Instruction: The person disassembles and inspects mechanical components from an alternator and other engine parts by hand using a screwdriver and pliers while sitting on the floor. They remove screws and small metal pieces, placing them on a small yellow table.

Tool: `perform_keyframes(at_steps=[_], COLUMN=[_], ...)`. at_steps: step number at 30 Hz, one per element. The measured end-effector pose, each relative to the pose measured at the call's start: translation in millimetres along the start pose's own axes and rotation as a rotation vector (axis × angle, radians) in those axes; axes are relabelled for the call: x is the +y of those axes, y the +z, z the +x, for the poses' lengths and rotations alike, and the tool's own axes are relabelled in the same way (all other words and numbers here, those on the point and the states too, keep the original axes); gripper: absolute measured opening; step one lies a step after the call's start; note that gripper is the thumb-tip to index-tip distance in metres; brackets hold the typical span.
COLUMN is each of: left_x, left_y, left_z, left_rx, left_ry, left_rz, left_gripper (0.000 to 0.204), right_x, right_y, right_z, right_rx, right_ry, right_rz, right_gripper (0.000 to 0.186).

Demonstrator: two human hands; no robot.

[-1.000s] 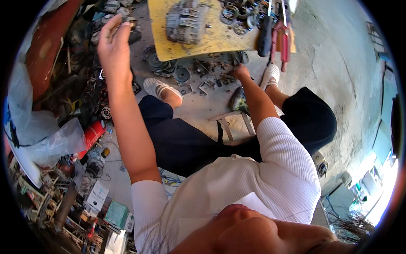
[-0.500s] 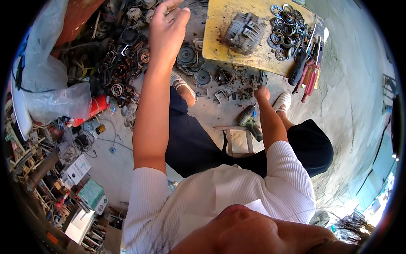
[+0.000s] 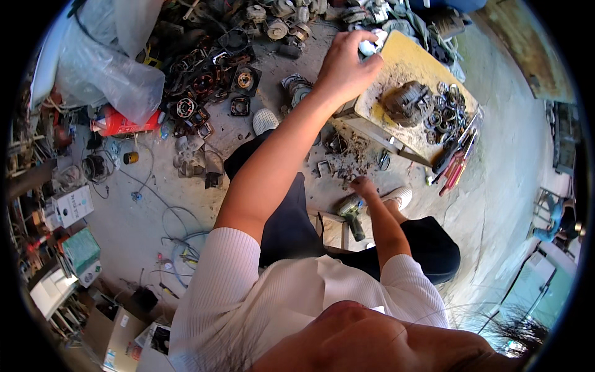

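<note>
My left hand [image 3: 348, 67] reaches over the far left corner of the yellow-topped low table [image 3: 390, 59], thumb and forefinger apart. A white and pale blue thing [image 3: 368, 47] shows between those fingertips; it seems to lie beyond them. My right hand [image 3: 363, 185] is low in front of the table, fingers curled in; whatever they hold, if anything, is hidden. Just below it a green and black cordless drill [image 3: 351, 214] rests by a small wooden stool [image 3: 334, 229]. On the tabletop sit a dirty grey motor housing [image 3: 409, 103] and a heap of bearings and metal rings [image 3: 443, 115].
Red-handled screwdrivers [image 3: 455, 168] lie at the table's right edge. Scraps and dirt [image 3: 356, 152] litter the floor before it. Motor parts [image 3: 201, 80] pile up at far left, near a red container [image 3: 127, 121] and clear plastic sheeting [image 3: 118, 80]. Cables [image 3: 186, 248] trail at left.
My left hand has swung right, from above the parts pile to the table's far corner. My right hand has moved down and left, toward the drill. The view has shifted.
</note>
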State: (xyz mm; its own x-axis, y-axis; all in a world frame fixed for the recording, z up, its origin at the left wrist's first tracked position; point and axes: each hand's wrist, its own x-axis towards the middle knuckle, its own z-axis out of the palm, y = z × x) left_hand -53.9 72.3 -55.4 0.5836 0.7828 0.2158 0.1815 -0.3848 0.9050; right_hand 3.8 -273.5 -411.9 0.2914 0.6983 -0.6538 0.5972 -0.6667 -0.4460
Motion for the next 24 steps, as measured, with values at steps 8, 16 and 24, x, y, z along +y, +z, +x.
perform_keyframes(at_steps=[8,16,24], left_x=[-15,-6,13], left_y=[-35,-50,-53], left_z=[18,24,16], left_rx=[0.077,0.178,0.146], left_ry=[-0.104,-0.192,-0.208], left_rz=[-0.259,-0.414,-0.391], left_gripper=[0.040,0.040,0.041], right_x=[-94,-134,-122], right_y=[-10,-20,-82], right_z=[-1,-33,-92], right_rx=[-0.247,-0.279,-0.279], right_ry=[0.010,-0.158,-0.228], right_rz=[-0.214,-0.368,-0.407], right_gripper=[0.031,0.061,0.067])
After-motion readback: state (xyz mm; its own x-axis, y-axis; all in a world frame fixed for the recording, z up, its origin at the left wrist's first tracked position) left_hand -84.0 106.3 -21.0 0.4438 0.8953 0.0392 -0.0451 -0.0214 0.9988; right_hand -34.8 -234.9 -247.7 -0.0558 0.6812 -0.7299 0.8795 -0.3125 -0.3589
